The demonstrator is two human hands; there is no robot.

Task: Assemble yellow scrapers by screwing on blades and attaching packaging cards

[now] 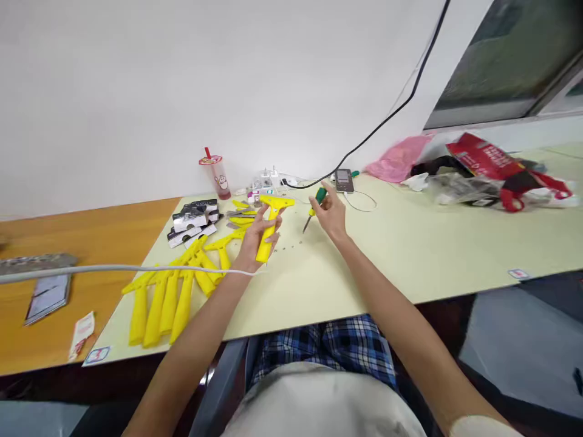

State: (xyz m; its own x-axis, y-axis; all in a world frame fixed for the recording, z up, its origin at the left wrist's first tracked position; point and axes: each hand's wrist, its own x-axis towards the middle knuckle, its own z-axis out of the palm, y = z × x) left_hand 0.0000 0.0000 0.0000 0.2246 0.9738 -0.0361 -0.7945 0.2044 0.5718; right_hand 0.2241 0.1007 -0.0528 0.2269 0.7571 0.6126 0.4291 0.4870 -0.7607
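Your left hand is closed around a T-shaped yellow handle. The crossbar of the handle is uppermost, toward 1 o'clock, and the grip end slants down toward 7 o'clock. Your right hand pinches a screwdriver by its green grip, between thumb and fingers. The shaft of the screwdriver points to 7 o'clock. The screwdriver is at 2 o'clock from the held handle and apart from it.

Between your hands, at 3 o'clock from the left, a row of tiny parts is on the cream tabletop. These are probably screws, but they are too small to confirm.

Reference positions from your left hand: a group of yellow handles at 8 o'clock, overlapping at their crossbars; black-and-white boxes at 10 o'clock; a cup with a red straw at 11 o'clock.

Reference positions from your right hand: a small grey device at 1 o'clock; a pink bag and a red package at 2 o'clock.
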